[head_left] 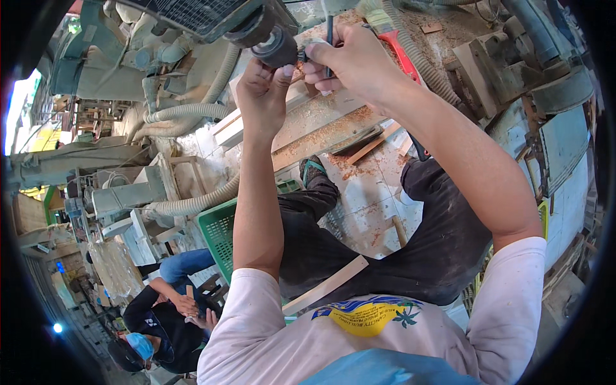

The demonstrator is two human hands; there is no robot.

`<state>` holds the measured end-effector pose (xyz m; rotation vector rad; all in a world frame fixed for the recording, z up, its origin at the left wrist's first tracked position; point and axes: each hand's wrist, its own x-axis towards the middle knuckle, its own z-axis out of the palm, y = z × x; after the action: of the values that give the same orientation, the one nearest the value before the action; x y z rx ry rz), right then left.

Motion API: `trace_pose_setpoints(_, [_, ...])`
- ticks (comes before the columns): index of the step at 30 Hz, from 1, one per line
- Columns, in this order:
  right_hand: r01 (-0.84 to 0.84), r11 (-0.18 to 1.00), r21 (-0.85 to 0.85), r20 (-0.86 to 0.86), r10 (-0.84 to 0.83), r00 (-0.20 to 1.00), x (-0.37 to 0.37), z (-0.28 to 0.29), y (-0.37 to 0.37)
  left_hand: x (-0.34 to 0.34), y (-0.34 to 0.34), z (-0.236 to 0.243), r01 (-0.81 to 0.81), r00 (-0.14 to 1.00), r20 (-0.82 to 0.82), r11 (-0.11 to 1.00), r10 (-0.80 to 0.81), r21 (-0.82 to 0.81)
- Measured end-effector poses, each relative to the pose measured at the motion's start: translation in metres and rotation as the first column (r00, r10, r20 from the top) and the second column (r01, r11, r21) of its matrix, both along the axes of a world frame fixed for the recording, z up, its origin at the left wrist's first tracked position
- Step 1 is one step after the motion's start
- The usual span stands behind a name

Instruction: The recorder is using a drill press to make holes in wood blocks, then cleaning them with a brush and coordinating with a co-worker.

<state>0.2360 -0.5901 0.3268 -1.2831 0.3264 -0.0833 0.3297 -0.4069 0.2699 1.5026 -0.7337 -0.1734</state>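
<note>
My left hand [263,96] has its fingers curled up against the underside of a round black machine fitting [276,51]; what they grip is hidden. Just right of it, my right hand [343,64] is closed round a thin dark rod [329,32], with a small pale item at its thumb, too small to make out. A red-handled brush [401,54] lies beyond that hand. Beneath both hands are pale boards [321,115] with wood shavings, and a narrow wood strip [324,282] rests across my thighs.
Corrugated hoses [183,112] and machinery [115,189] crowd the left; another hose and metal parts [487,70] stand at right. A green crate [215,234] sits beside my left leg. A masked co-worker [154,321] handles wood at lower left. Shavings and offcuts litter the tiled floor [366,192].
</note>
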Motion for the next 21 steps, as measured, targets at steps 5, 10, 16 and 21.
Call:
trace_pose_setpoints(5, [-0.008,0.977,0.214,-0.081,0.026,0.996,0.003,0.002,0.007,-0.002,-0.001,0.001,0.014,0.999,-0.036,0.999,-0.015,-0.029])
trace_pose_setpoints(10, [-0.079,0.987,0.138,-0.014,0.082,0.997,0.011,-0.005,0.002,-0.001,-0.005,0.001,-0.03,0.998,-0.057,0.999,0.028,-0.026])
trace_pose_setpoints(16, [0.306,0.841,-0.447,0.171,-0.255,0.952,0.043,-0.027,0.012,-0.003,-0.009,-0.001,-0.135,0.991,-0.019,0.991,0.135,0.005])
trace_pose_setpoints(21, [0.451,0.706,-0.546,0.398,-0.255,0.881,0.037,-0.05,0.015,-0.002,-0.01,-0.003,-0.129,0.992,0.001,0.992,0.129,-0.013])
